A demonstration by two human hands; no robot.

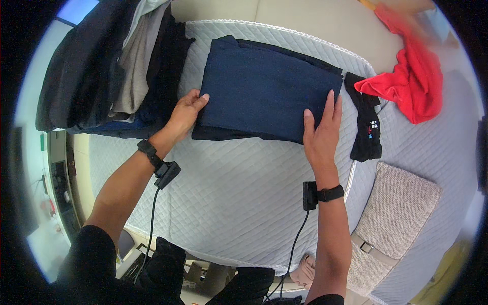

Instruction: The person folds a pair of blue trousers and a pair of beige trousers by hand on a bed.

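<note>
A folded navy garment (264, 84) lies flat on the pale quilted cover in front of me, on top of a black folded cloth (223, 134) whose edges show below and behind it. At its left edge, my left hand (184, 114) is closed, with the thumb against the navy cloth and the fingers curled in at the side. My right hand (323, 127) rests on the right part of the garment, thumb and fingers stretched out and apart. Just right of that hand lies a black sock-like cloth (367, 122) with a small print.
At the far left rises a pile of dark and grey clothes (91, 71). A red cloth (419, 76) lies at the far right. Nearer, on the right, is a beige woven cushion (399, 213) with a buckled strap. Cables hang from both wrist devices (166, 175). The quilted cover (239, 198) spreads beneath.
</note>
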